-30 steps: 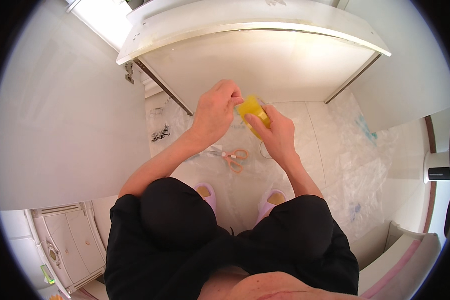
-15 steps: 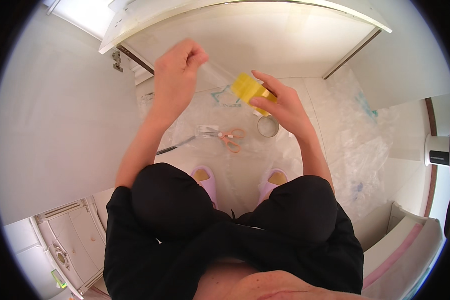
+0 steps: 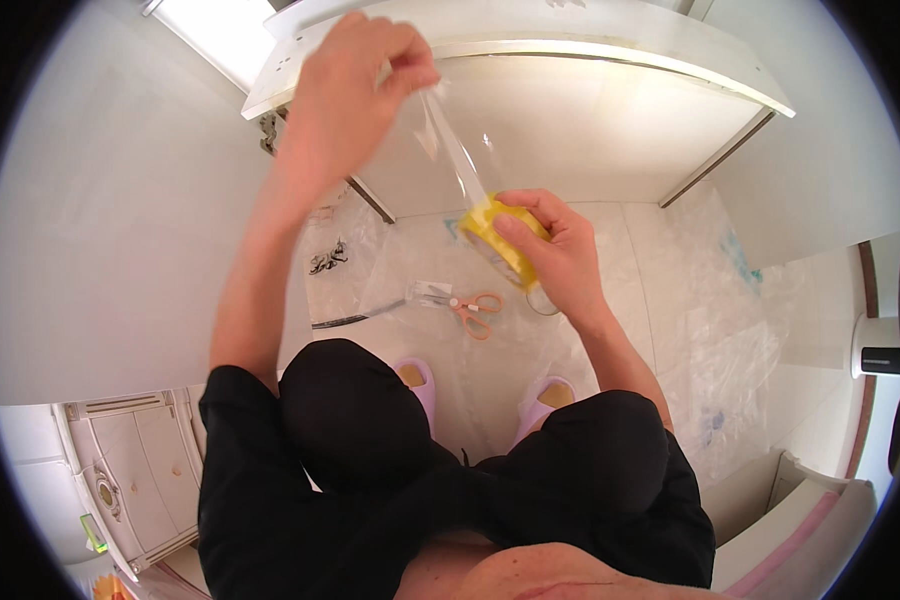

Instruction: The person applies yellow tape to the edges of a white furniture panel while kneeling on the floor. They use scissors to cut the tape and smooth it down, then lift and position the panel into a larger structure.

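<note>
Pale floor, plastic sheeting, left hand pinching clear strip, right hand gripping roll

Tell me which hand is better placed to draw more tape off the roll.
Left, I'd judge. The left hand pinches the free end of the clear strip, which stretches up from the yellow roll, while the right hand grips the roll itself and seems better suited to steadying it.

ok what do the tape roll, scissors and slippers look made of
Tape roll: likely glossy plastic film; its pulled strip is clear and shiny.
Scissors: handles probably orange plastic, evenly coloured; blade material unclear.
Slippers: perhaps matte foam or rubber, judging by their smooth, thick lilac edges.
</note>
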Demonstrator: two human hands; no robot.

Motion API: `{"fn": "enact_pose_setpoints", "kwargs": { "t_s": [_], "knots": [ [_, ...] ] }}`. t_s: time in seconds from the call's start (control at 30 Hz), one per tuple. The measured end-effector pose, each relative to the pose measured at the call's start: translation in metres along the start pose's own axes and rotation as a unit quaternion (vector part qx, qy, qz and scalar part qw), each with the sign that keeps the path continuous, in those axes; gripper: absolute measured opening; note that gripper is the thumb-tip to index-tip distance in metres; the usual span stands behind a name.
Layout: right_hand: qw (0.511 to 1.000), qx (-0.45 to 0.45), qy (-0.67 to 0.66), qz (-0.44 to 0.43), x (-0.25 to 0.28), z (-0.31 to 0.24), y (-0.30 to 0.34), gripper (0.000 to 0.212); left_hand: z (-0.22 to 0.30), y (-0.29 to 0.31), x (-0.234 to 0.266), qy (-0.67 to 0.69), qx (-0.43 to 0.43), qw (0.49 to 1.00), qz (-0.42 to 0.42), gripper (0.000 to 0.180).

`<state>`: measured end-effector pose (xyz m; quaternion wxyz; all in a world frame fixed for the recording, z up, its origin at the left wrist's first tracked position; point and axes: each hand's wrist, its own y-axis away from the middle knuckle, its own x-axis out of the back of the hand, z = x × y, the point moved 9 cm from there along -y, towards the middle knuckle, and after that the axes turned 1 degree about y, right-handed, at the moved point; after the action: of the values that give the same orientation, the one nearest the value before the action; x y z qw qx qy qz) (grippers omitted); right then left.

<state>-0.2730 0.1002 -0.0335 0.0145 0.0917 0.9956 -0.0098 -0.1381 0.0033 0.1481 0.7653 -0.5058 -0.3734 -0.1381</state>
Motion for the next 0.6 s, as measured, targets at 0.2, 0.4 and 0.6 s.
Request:
{"fn": "enact_pose_setpoints", "kwargs": {
  "t_s": [0.2,0.4,0.6],
  "knots": [
    [0.988,0.017,-0.155,0.001,-0.037,-0.018,-0.011,0.019,-0.041,-0.064,-0.03,0.055,0.043,0.967,-0.246,0.013],
    [0.983,0.015,-0.182,0.032,-0.045,-0.018,-0.024,0.019,-0.084,-0.075,-0.072,0.11,0.022,0.94,-0.324,0.016],
    [0.986,-0.014,-0.156,0.048,-0.05,-0.015,-0.022,0.016,-0.091,-0.07,-0.077,0.127,0.003,0.947,-0.296,0.016]
  ]
}}
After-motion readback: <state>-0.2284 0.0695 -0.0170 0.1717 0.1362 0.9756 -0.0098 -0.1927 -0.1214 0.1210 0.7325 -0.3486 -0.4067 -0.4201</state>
